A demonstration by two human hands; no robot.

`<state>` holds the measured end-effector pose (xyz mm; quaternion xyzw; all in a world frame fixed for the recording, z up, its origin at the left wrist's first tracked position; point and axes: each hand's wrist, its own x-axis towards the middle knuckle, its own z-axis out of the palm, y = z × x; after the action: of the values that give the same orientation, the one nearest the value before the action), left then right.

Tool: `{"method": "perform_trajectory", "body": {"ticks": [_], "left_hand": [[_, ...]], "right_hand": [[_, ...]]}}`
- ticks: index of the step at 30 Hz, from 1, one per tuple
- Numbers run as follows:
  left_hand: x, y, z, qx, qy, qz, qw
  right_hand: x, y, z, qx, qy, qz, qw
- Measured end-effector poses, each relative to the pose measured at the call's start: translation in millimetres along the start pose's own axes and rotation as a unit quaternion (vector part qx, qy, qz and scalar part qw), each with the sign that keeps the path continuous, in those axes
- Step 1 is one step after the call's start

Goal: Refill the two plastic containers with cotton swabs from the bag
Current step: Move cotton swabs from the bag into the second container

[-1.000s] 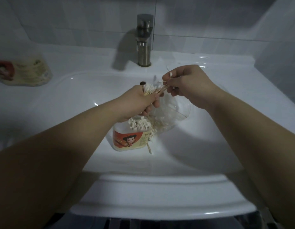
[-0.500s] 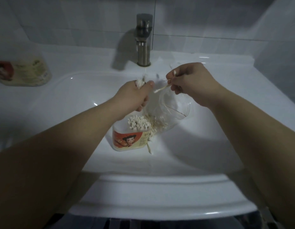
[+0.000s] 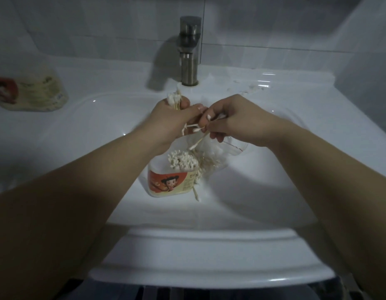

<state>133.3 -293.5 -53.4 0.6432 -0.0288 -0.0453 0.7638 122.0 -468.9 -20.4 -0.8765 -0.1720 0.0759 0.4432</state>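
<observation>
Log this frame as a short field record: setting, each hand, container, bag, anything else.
setting: white sink basin under a metal faucet
left hand: grip shut on a bundle of cotton swabs
right hand: pinching a few loose swabs
container: in the basin, open, packed with upright swabs, cartoon label
clear bag: beside the container, under the hands
countertop: blurred packet far left

Container (image 3: 169, 182) sits in sink (image 3: 79, 131), bag (image 3: 218, 152) apparently just right; faucet (image 3: 189, 50) behind.

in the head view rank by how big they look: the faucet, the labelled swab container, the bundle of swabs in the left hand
1. faucet
2. labelled swab container; looks close to the faucet, and sits nearer the camera, so unsure
3. bundle of swabs in the left hand, clearly smallest
</observation>
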Motion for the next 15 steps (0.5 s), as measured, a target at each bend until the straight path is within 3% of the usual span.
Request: {"method": "perform_trajectory", "body": {"ticks": [5, 8, 12, 15], "left_hand": [[10, 7, -4, -0.097, 0.113, 0.004, 0.989], [12, 10, -7, -0.020, 0.164, -0.012, 0.986], [7, 6, -4, 0.139, 0.072, -0.008, 0.988], [0, 4, 2, 0.263, 0.002, -0.003, 0.965]], "right_hand": [[1, 2, -2, -0.001, 0.007, 0.008, 1.000], [3, 3, -2, 0.018, 0.028, 0.008, 0.999], [6, 6, -2, 0.058, 0.061, 0.002, 0.996], [6, 6, -2, 0.087, 0.079, -0.007, 0.993]]}}
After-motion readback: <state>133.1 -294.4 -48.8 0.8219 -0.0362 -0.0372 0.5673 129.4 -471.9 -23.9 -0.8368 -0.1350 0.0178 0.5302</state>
